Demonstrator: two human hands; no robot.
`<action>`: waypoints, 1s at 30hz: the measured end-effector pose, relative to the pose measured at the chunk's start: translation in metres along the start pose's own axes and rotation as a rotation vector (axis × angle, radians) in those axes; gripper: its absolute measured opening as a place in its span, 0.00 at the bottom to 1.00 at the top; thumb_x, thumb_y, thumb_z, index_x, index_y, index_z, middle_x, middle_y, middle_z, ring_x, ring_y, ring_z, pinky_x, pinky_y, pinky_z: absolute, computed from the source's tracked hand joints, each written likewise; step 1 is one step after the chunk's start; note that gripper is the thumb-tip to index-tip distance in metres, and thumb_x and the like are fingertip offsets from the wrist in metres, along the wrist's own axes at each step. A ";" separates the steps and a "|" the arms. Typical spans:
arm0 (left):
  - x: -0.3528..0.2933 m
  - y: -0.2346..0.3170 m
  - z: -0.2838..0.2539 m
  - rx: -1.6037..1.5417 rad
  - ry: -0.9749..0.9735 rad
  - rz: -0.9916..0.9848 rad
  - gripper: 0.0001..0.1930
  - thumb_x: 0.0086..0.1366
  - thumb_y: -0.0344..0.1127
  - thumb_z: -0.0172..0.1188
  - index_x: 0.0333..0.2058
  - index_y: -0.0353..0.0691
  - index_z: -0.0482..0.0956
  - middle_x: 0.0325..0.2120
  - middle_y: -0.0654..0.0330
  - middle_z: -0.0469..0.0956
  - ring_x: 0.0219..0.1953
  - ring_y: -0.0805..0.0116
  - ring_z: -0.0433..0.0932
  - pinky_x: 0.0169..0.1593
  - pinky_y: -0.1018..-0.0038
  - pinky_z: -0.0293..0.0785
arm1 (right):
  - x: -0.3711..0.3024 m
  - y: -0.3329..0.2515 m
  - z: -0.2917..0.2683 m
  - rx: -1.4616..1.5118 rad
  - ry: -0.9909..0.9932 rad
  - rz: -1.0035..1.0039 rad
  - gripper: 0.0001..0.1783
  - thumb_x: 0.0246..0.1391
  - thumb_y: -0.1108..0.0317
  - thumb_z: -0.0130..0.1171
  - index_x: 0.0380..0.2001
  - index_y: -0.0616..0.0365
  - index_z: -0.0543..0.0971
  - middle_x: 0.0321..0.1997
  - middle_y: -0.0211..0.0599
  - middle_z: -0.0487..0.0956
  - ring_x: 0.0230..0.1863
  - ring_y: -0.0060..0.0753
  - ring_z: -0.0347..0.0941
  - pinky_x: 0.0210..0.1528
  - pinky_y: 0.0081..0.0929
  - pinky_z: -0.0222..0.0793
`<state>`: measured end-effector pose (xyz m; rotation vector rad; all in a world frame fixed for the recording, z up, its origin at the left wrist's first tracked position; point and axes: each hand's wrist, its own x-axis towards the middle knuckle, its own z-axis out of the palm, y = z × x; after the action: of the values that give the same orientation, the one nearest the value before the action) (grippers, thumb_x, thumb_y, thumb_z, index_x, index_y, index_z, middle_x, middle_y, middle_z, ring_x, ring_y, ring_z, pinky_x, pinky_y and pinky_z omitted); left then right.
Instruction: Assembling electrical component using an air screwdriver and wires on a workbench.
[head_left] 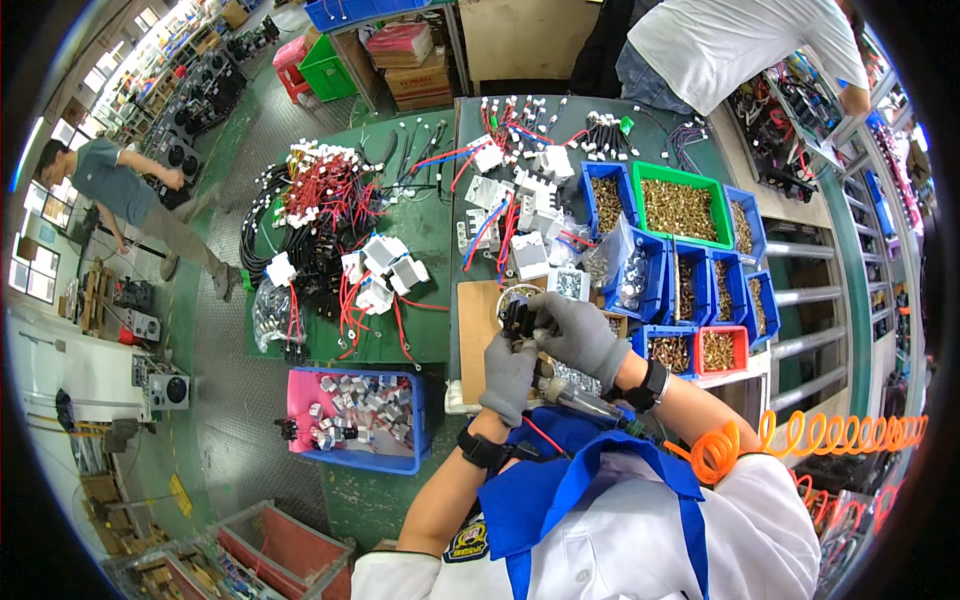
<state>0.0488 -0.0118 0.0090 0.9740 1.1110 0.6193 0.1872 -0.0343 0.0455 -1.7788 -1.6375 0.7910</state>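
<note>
- Open: bare cardboard strip [475, 335] left of left hand [510, 378]
- Open: green surface [432, 330] at its near-right corner (red wires nearby [401, 330])
- Blocked ahead: white blocks [530, 256]
- Right hand [575, 340]: blue bins [657, 285] crowd forward-right

apparently screws [717, 351] in bins [723, 373] near right hand [580, 338]

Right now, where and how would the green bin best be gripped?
Probably by the far rim of the green bin, from the far side: no bin abuts that edge, while blue bins crowd its left, right and near sides.
</note>
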 end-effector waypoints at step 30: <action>-0.002 0.007 0.002 -0.036 -0.029 -0.050 0.09 0.60 0.25 0.51 0.40 0.34 0.72 0.22 0.58 0.75 0.16 0.72 0.75 0.17 0.78 0.72 | 0.004 -0.005 -0.008 -0.250 -0.062 -0.068 0.24 0.45 0.70 0.58 0.50 0.53 0.69 0.31 0.42 0.78 0.32 0.49 0.76 0.33 0.42 0.71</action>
<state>0.0500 -0.0105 0.0159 0.9193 1.0920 0.5808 0.1903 -0.0303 0.0539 -1.8701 -1.8973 0.6389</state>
